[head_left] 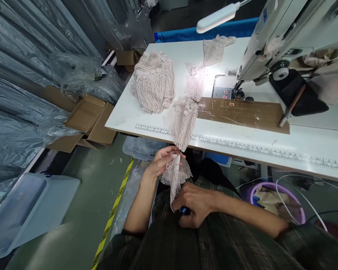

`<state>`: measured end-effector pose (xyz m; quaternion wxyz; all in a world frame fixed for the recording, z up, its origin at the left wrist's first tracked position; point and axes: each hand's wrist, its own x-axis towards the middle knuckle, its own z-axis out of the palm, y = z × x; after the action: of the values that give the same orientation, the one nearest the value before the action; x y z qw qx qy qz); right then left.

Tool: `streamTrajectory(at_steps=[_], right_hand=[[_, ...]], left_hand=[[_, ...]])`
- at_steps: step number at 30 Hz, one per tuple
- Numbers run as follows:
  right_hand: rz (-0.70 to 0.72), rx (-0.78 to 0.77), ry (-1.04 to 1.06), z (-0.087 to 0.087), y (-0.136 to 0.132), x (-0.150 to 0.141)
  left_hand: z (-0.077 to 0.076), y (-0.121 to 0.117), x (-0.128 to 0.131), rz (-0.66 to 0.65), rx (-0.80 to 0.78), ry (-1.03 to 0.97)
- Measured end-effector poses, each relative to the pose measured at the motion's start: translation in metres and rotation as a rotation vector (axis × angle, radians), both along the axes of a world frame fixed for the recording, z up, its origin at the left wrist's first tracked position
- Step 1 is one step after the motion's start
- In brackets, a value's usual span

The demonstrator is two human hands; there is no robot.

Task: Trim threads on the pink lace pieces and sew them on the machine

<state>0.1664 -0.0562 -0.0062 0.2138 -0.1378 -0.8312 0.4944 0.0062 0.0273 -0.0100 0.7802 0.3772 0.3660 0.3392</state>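
Lace [175, 174]: one piece, below the front edge of the surface [121, 119]. Left hand [160, 163]: grip pinched closed on its upper part. Right hand [195, 202]: grip closed on its lower end, small blue object [183, 210] within. Step, as judged: lace handled between hands; next move calls for light, even tension.

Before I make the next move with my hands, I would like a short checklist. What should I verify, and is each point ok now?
1. Left hand holds the pale pink lace piece: ok.
2. Right hand holds its lower end: ok.
3. Small blue-and-black object in the right hand identified: cannot tell, mostly covered by fingers.
4. Held lace spread flat: not ok, it hangs in folds.
5. Next pale pink lace piece wholly on the white table: not ok, its tip hangs over the front edge.
6. Bunched lace pile resting on the table: ok.
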Motion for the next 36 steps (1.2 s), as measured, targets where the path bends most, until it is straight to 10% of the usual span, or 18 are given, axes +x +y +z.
streamTrajectory(at_steps=[7,15,31,36], right_hand=[[-0.128,-0.189,0.014,0.005,0.014,0.023],[-0.853,-0.366,0.028,0.001,0.03,0.027],[-0.771,-0.984,0.137,-0.005,0.036,0.017],[-0.73,-0.82,0.207,-0.008,0.031,0.015]], left_hand=[[0.01,-0.001,-0.002,-0.041,-0.044,0.14],[0.02,-0.002,-0.006,-0.091,0.185,0.369],[0.013,-0.003,-0.002,0.036,0.313,0.509],[0.008,0.0,0.003,-0.054,0.306,0.258]])
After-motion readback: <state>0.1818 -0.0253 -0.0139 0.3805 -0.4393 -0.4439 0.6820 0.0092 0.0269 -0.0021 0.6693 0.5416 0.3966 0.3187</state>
